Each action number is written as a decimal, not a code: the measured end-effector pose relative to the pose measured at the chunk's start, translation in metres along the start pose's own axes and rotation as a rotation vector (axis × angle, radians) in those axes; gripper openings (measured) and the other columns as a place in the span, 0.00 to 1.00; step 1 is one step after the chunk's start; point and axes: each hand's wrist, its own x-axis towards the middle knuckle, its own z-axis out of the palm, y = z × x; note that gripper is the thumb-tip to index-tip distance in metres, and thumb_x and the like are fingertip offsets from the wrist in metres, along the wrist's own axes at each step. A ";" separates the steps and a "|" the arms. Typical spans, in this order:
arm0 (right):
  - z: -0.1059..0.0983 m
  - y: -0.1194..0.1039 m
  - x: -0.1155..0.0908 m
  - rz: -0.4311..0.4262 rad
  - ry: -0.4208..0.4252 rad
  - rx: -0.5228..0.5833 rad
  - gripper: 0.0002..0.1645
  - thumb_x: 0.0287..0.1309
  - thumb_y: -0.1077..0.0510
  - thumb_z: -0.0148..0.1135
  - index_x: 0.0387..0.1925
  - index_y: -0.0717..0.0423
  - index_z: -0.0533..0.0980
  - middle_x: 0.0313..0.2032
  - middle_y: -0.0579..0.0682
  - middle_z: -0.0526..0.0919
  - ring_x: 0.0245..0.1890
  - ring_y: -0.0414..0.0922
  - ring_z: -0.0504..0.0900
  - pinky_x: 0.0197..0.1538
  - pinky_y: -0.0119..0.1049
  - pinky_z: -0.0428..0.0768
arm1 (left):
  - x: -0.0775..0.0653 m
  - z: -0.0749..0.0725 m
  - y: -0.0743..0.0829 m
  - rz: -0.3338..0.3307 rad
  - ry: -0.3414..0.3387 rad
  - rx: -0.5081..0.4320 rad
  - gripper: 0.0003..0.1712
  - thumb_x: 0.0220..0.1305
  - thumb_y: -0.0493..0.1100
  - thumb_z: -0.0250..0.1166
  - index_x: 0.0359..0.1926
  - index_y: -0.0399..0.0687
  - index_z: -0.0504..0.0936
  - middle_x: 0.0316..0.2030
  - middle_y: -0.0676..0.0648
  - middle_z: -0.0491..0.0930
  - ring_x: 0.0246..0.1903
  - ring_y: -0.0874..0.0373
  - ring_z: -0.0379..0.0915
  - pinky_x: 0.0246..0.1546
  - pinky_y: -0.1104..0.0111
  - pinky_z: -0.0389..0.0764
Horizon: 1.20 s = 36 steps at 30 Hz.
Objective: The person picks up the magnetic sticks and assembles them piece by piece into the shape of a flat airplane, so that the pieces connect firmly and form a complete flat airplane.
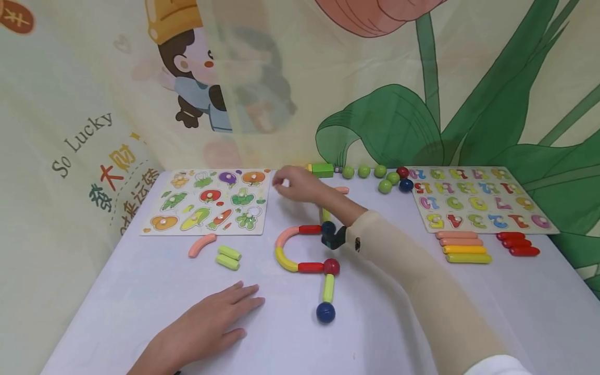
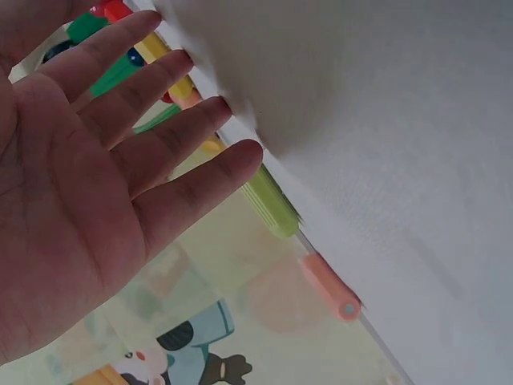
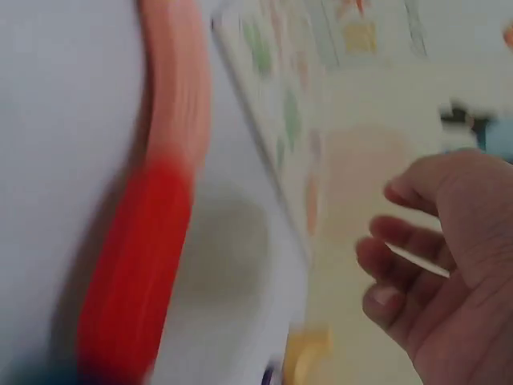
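My left hand (image 1: pixel 211 323) is low over the table's near left, fingers spread and straight, palm bare in the left wrist view. Beyond its fingertips lie two light green sticks (image 1: pixel 228 257) and a curved pink stick (image 1: pixel 202 245). My right hand (image 1: pixel 300 184) is raised at the far middle, its fingers loosely bent with nothing between them in the right wrist view. Below its forearm lies a joined shape: red sticks (image 1: pixel 310 267), a yellow curved stick (image 1: pixel 284 260), a pink curved stick (image 1: pixel 286 237), a red ball (image 1: pixel 332 266), a green stick (image 1: pixel 328 288) and blue balls (image 1: pixel 325 313).
A vegetable puzzle board (image 1: pixel 191 227) lies at the back left, a number puzzle board (image 1: pixel 485 203) at the back right. Between them are several green balls (image 1: pixel 364 171) and a green block (image 1: pixel 322 170). Pink and yellow sticks (image 1: pixel 464 249) and red sticks (image 1: pixel 517 243) lie right.
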 end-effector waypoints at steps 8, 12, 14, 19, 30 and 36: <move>0.055 -0.099 0.043 -0.372 -0.414 -0.188 0.16 0.60 0.55 0.55 0.49 0.44 0.77 0.47 0.35 0.76 0.52 0.32 0.68 0.54 0.24 0.63 | 0.000 0.003 -0.003 0.048 0.019 0.024 0.33 0.56 0.52 0.63 0.63 0.60 0.64 0.63 0.52 0.60 0.62 0.50 0.54 0.55 0.54 0.64; 0.070 -0.126 0.052 -0.400 -0.501 -0.240 0.17 0.59 0.52 0.56 0.51 0.40 0.76 0.47 0.32 0.76 0.51 0.31 0.69 0.54 0.24 0.63 | -0.001 0.004 -0.004 0.072 0.038 0.034 0.34 0.56 0.51 0.63 0.64 0.57 0.64 0.64 0.51 0.59 0.63 0.49 0.53 0.55 0.54 0.63; 0.076 -0.136 0.054 -0.407 -0.532 -0.258 0.16 0.59 0.51 0.54 0.50 0.40 0.76 0.45 0.34 0.77 0.48 0.32 0.70 0.52 0.24 0.64 | -0.002 0.004 -0.004 0.070 0.042 0.032 0.34 0.56 0.51 0.63 0.64 0.57 0.63 0.64 0.51 0.59 0.63 0.49 0.53 0.56 0.54 0.63; 0.089 -0.148 0.055 -0.439 -0.570 -0.317 0.12 0.62 0.49 0.50 0.44 0.42 0.76 0.34 0.39 0.76 0.36 0.37 0.70 0.41 0.25 0.66 | -0.003 0.006 -0.004 0.056 0.043 0.015 0.34 0.56 0.52 0.62 0.64 0.58 0.63 0.64 0.51 0.59 0.63 0.50 0.53 0.56 0.54 0.62; 0.091 -0.143 0.050 -0.392 -0.415 -0.204 0.13 0.62 0.55 0.50 0.48 0.44 0.72 0.36 0.38 0.72 0.37 0.35 0.68 0.41 0.21 0.65 | -0.002 0.010 -0.003 0.082 0.050 0.001 0.35 0.57 0.51 0.62 0.65 0.57 0.61 0.65 0.51 0.57 0.63 0.50 0.51 0.56 0.53 0.62; 0.071 -0.133 0.047 -0.368 -0.240 0.144 0.21 0.62 0.63 0.47 0.57 0.55 0.66 0.35 0.44 0.70 0.37 0.35 0.67 0.41 0.18 0.65 | 0.000 0.004 -0.005 0.045 0.025 0.003 0.35 0.55 0.52 0.63 0.64 0.56 0.64 0.65 0.51 0.58 0.62 0.48 0.54 0.55 0.54 0.64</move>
